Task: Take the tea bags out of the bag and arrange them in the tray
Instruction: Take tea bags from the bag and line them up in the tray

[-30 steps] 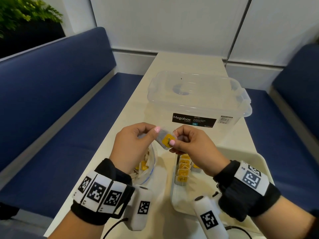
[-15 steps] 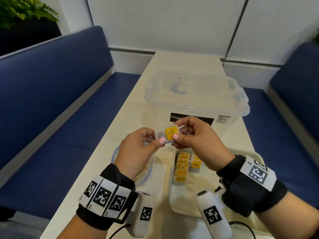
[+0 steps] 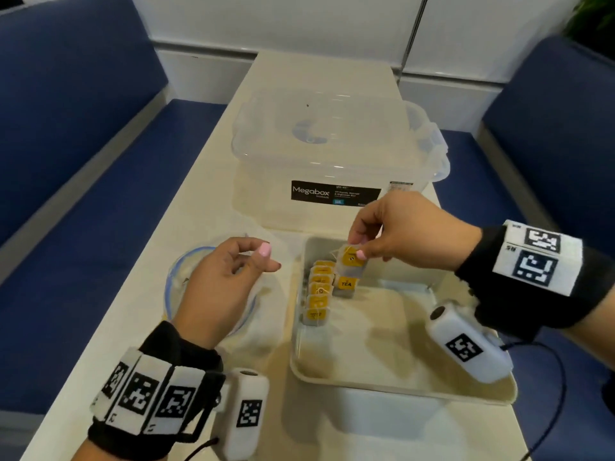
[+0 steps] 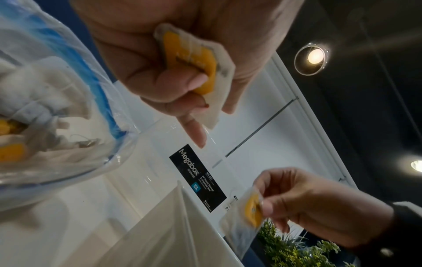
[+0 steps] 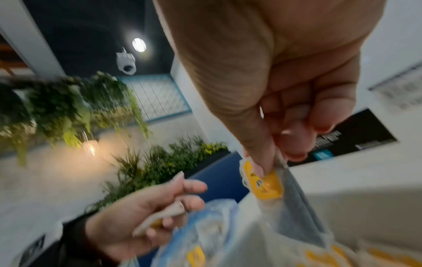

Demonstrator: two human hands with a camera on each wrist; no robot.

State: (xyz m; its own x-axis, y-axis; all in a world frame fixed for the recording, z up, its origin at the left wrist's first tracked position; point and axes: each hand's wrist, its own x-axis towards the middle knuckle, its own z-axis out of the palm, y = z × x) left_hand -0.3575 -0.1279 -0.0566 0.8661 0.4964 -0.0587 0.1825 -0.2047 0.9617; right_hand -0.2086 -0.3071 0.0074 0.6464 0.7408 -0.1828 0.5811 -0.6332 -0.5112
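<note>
Now: both hands hold a tea bag

Right hand (image 3: 399, 227) pinches a tea bag (image 3: 352, 259) by its top — thumb on the yellow tag — hanging upright over the far-left corner of the tray (image 3: 399, 384), just above the bag marked TEA (image 3: 346, 285). A row of bags (image 3: 319, 291) stands along the tray's left wall. Left hand (image 3: 226, 277) hovers over the plastic bag (image 3: 179, 271), left of the tray; the left wrist view shows its fingers curled round a second tea bag (image 4: 200, 72). More tea bags remain inside the plastic bag. Clear box (image 3: 332, 151) with a Megabox label sits behind, on the tabletop (image 3: 213, 194).
</note>
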